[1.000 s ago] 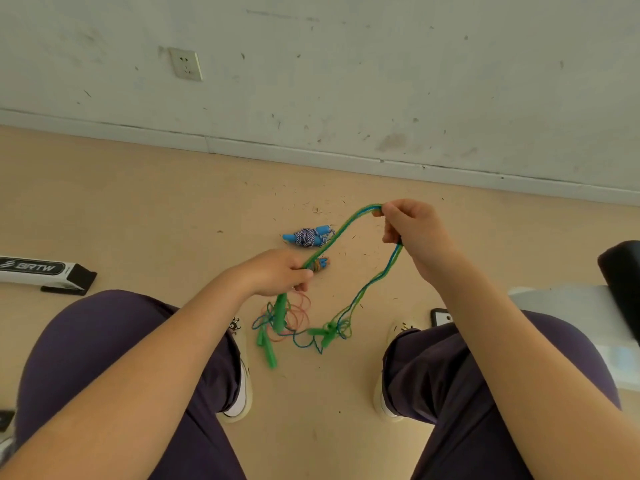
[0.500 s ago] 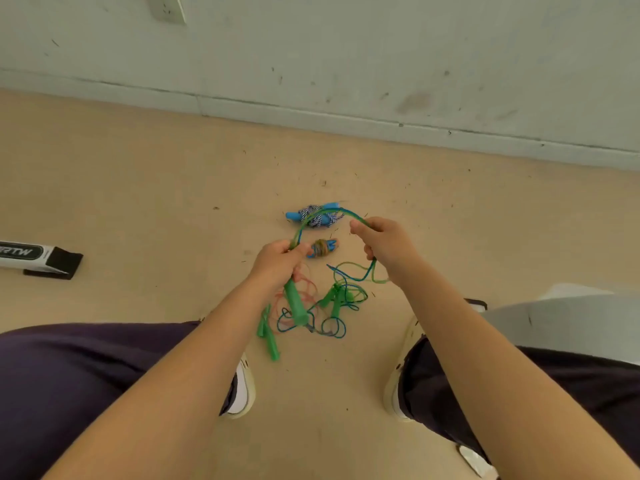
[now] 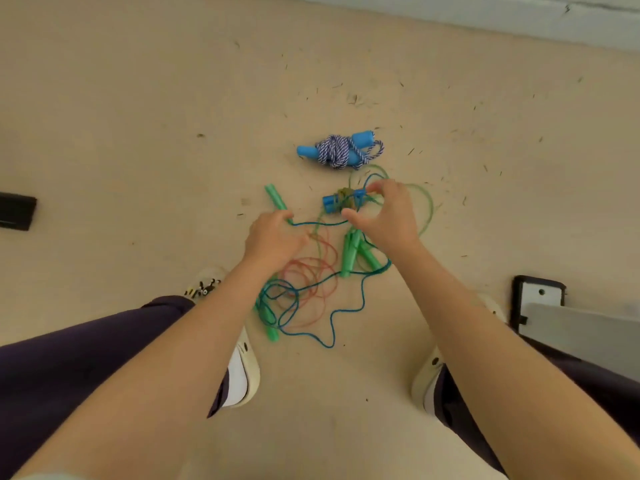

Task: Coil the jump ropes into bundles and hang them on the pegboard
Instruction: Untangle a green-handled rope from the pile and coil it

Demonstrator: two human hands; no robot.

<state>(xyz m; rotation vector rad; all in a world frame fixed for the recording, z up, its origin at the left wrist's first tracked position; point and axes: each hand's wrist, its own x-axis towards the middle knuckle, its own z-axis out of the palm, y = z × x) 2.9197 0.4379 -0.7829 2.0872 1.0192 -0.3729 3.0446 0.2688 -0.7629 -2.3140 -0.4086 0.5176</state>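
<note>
A tangle of loose jump ropes lies on the floor between my feet: thin blue cord, red cord, pale green cord and a pair of green handles. My left hand grips the end of another green handle, which points away to the upper left. My right hand hovers, fingers spread and loosely curled, over a small blue-handled bundle, blurred. Beyond it lies a coiled blue-and-white braided rope with blue handles.
My shoes flank the tangle on the tan floor. A black object lies at the left edge. A black-framed device and a grey surface sit at the right. The wall base runs along the top.
Both hands dropped from chest height to the floor with the green rope. The right hand let go of the green cord loop and moved over the small blue bundle.
</note>
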